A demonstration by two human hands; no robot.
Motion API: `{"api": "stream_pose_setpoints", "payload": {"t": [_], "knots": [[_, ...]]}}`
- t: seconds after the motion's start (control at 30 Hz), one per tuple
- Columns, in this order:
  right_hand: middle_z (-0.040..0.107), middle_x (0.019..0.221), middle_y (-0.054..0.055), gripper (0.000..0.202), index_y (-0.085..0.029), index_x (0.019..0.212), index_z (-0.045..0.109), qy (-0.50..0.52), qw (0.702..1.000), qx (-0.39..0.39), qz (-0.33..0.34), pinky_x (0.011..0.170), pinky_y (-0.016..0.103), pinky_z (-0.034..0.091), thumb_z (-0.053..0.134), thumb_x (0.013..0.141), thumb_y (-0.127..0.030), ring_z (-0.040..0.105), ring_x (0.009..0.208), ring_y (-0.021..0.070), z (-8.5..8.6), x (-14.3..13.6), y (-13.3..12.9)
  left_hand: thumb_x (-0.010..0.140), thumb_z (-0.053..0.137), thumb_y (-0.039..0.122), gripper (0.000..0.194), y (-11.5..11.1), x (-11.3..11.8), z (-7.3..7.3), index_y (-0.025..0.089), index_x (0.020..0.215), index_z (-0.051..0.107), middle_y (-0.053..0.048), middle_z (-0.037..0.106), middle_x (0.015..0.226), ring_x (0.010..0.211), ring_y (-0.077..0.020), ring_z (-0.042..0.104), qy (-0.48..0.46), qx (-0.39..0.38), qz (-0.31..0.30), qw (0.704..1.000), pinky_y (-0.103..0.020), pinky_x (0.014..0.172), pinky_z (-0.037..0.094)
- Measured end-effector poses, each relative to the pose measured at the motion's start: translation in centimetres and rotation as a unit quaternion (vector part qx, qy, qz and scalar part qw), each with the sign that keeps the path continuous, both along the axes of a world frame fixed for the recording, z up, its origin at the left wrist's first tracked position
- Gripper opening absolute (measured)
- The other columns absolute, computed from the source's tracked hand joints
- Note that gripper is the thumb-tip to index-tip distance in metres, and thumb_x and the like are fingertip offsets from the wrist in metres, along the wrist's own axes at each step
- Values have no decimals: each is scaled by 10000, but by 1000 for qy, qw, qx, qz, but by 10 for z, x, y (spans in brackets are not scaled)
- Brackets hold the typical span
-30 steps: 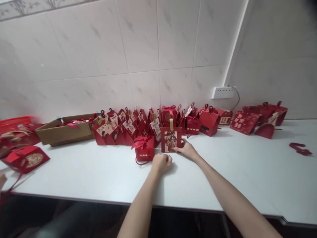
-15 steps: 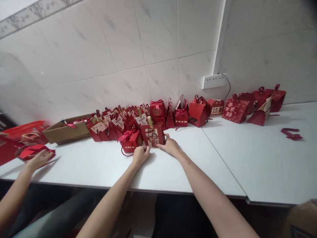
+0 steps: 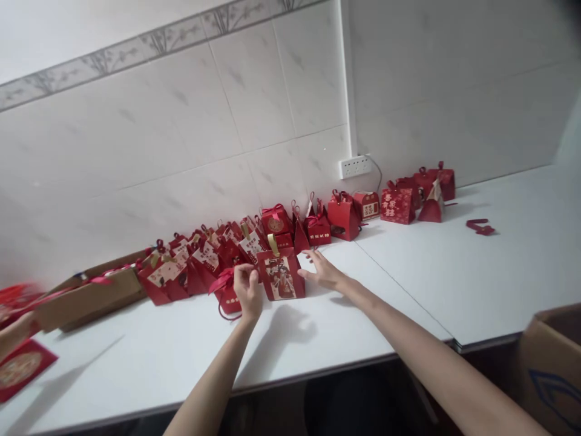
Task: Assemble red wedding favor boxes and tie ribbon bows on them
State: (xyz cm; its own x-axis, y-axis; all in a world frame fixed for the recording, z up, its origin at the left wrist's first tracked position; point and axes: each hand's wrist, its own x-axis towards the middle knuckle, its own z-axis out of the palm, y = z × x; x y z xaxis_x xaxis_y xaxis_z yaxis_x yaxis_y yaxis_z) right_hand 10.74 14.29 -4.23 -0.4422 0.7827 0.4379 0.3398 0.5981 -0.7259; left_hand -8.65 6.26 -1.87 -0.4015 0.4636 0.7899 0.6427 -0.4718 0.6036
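- In the head view, a cardboard tray [image 3: 97,298] lies well to the left of the left hand's fingers, with red items and a pink ribbon inside.
- A cardboard carton [image 3: 549,366] stands to the right of the right hand's fingers, low at the frame edge; its contents cannot be made out.
- The left hand [image 3: 249,293] has its fingers curled toward the thumb, just beside the illustrated box's left edge; whether they pinch anything cannot be told.
- The right hand [image 3: 324,270] is released, its fingers parted and slightly bent near the box's right edge, holding nothing.
- The illustrated box [image 3: 282,277] stands upright on the white table [image 3: 363,309] between both hands' fingers. It is dark red, with a figure on a pale panel and a gold loop [image 3: 273,244] on top.
- Behind the left fingers is a bow-tied red box [image 3: 227,297].
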Motion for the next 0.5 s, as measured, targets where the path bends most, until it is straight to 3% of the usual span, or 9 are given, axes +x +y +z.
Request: {"api": "stream_pose_setpoints", "payload": {"t": [0.13, 0.23, 0.37, 0.5], "knots": [[549, 1146, 129, 460, -145, 1216, 464, 46, 992, 119, 3, 965, 398, 417, 569, 809, -331, 547, 1080, 219, 34, -18, 2, 731, 524, 375, 204, 36, 5, 32, 198, 822, 477, -28, 544, 832, 786, -164, 545, 23, 11, -61, 998, -274, 733, 453], [610, 1027, 92, 256, -163, 1070, 537, 62, 979, 189, 34, 897, 374, 461, 525, 827, -244, 594, 978, 203, 42, -33, 6, 804, 455, 329, 150, 59, 11, 29, 191, 767, 500, -23, 576, 768, 747, -161, 568, 14, -12, -92, 996, -273, 713, 460], [632, 974, 45, 177, -208, 1033, 518, 116, 974, 192, 23, 812, 325, 500, 463, 865, -213, 624, 895, 171, 21, -42, 10, 819, 467, 284, 151, 67, 17, 9, 187, 713, 516, -1, 560, 694, 696, -152, 552, 0, -17, -102, 995, -266, 698, 448], [625, 1015, 44, 207, -231, 1079, 481, 145, 970, 196, 1, 795, 317, 510, 467, 873, -211, 625, 893, 164, -1, -35, 3, 805, 518, 245, 95, 52, 24, 2, 184, 741, 553, 6, 575, 718, 690, -135, 548, 5, -33, -96, 995, -244, 684, 441]]}}
